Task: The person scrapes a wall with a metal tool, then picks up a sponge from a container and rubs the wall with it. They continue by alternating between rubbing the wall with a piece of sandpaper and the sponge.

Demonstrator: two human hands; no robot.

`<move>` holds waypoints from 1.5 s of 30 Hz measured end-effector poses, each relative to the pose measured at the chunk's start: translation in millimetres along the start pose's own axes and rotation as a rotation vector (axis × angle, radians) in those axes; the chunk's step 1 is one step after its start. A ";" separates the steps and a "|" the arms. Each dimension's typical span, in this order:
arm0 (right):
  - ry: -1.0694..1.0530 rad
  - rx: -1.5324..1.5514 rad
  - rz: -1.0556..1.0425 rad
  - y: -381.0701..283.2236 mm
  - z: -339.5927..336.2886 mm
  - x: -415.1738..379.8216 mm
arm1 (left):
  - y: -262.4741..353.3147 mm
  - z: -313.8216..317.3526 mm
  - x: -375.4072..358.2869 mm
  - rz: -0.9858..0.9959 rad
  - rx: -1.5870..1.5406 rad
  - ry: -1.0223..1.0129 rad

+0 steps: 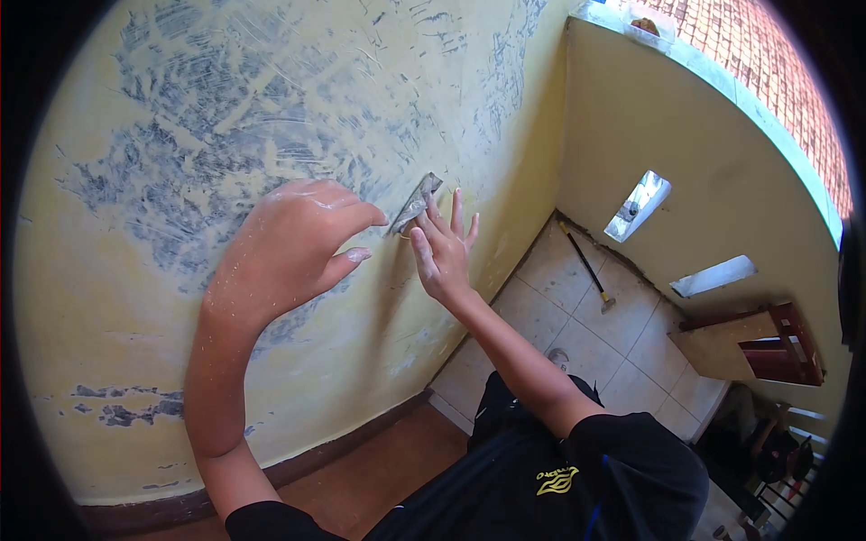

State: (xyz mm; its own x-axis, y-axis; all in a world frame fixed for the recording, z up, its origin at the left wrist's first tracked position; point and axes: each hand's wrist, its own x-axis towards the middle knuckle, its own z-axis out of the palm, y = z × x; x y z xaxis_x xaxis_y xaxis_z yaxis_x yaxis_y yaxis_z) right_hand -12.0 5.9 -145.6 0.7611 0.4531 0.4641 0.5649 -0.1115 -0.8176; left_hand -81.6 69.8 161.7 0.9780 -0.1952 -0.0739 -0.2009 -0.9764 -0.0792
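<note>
A folded grey sheet that looks like sandpaper (416, 206) is tilted against the yellow wall (397, 108), whose paint is scraped in dark patches. My right hand (444, 252) has the sheet at its fingers, the thumb near the sheet's lower end and the other fingers spread upward. Just to the left, my left hand (293, 230) is bent at the wrist, its index fingertip right at the sheet's edge. The left thumb and index finger stand apart with a gap between them. Pale dust coats both hands.
A long-handled tool (586, 268) lies on the tiled floor (541, 311) by the corner. To the right, a low wall (613, 117) has slot openings and a ledge bearing a clear container (648, 25). A wooden piece (767, 343) leans below, with a dark bag-like shape (774, 455) beyond.
</note>
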 end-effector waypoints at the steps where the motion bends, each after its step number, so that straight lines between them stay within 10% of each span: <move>1: 0.061 0.083 0.074 -1.6 0.7 7.7 | 0.6 0.1 -0.8 -0.009 -0.005 -0.003; 12: -0.070 -0.117 -0.271 -3.5 9.5 -18.4 | -5.5 -5.9 -6.0 0.011 0.011 0.057; 18: 0.233 0.171 0.180 4.5 9.6 22.3 | -1.0 -6.1 -6.0 -0.003 -0.003 0.035; 24: -0.055 -0.144 -0.448 11.9 -0.1 -11.0 | -0.2 -3.2 -4.1 0.021 -0.029 0.014; 28: 0.150 -0.010 0.017 17.2 -2.6 23.1 | 0.4 2.4 -3.0 0.036 -0.021 0.015; 32: -0.135 -0.055 -0.433 0.7 -5.4 -12.0 | 0.6 0.7 -0.9 0.037 -0.042 0.045; 45: 0.087 0.020 -0.003 1.4 8.6 -0.8 | 2.2 6.0 3.5 0.046 0.014 0.064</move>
State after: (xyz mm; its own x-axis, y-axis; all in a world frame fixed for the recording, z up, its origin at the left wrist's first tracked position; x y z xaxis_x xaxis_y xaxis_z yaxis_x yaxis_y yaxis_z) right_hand -14.6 13.0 -150.0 0.7851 0.3743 0.4934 0.5609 -0.0919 -0.8228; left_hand -79.0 67.6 155.3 0.9692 -0.2459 -0.0141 -0.2462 -0.9649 -0.0913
